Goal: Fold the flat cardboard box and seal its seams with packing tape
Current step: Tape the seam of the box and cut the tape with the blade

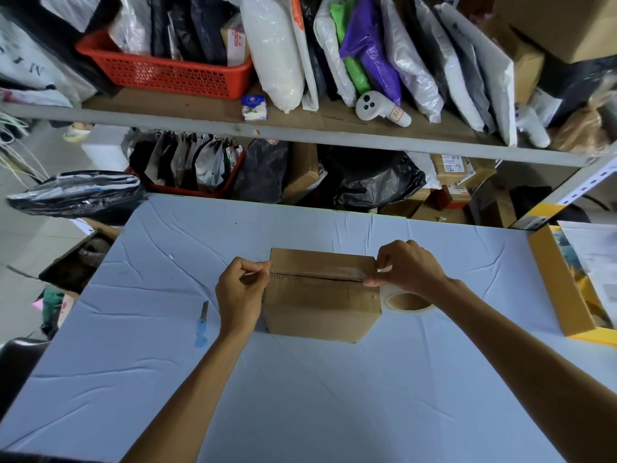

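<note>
Box (322,295) stands folded mid-table (300,396), top flaps closed. Tape (317,273) stretches along its top seam. Left hand (242,292) pinches the tape's end at the left edge; right hand (409,267) grips the roll (405,300) beside the right edge. Knife (202,324) lies left.

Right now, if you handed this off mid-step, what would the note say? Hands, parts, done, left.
Left hand pinches the free end of the tape strip at the box's left edge.
Right hand pinches the strip at the right edge; tape roll is just under it.
Knife lies on the table, left of the box.
Done: box folded, top flaps closed, strip stretched along the top seam.
Left: press strip down, cut it from the roll; underside seam not visible.
</note>
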Action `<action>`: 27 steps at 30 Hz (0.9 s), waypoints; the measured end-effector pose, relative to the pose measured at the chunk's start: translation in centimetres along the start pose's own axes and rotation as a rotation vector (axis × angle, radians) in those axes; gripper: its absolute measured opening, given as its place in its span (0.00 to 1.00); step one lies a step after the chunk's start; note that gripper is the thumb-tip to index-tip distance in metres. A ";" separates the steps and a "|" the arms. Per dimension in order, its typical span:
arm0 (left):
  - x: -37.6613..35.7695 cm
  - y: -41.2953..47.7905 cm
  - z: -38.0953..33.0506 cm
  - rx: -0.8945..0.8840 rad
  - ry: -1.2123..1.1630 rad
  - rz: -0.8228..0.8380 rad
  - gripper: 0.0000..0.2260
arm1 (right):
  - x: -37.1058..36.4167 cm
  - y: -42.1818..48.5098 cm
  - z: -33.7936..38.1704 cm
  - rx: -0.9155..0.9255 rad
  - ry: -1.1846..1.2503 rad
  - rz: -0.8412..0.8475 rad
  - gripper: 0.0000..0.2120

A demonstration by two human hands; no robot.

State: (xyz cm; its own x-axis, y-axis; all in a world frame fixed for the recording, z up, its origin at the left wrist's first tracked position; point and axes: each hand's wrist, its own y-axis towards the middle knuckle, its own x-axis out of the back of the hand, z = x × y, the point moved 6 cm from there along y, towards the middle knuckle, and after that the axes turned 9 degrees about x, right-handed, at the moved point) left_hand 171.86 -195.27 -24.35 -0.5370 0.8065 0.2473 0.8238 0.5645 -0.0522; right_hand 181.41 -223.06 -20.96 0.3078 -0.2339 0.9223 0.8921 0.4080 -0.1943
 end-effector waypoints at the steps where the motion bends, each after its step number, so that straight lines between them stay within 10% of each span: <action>1: 0.0 0.0 0.0 0.002 0.006 -0.004 0.06 | 0.0 0.0 0.0 0.006 0.000 -0.003 0.22; 10: 0.5 0.6 0.6 0.042 -0.017 0.041 0.18 | 0.0 -0.3 -0.3 0.003 0.051 -0.041 0.22; 19: -1.3 1.3 3.7 0.774 -0.509 0.182 0.15 | -0.1 -0.4 -0.2 0.032 0.067 -0.043 0.22; 27: -1.7 1.0 3.6 0.702 -0.463 0.134 0.08 | -0.1 -0.3 -0.3 0.033 0.073 -0.041 0.22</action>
State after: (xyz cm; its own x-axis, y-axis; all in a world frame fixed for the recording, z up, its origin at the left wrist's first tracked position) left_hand 173.00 -195.45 -28.33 -0.5887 0.7788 -0.2166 0.6644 0.3135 -0.6784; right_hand 181.19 -223.39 -21.06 0.2956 -0.3143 0.9021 0.8934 0.4253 -0.1446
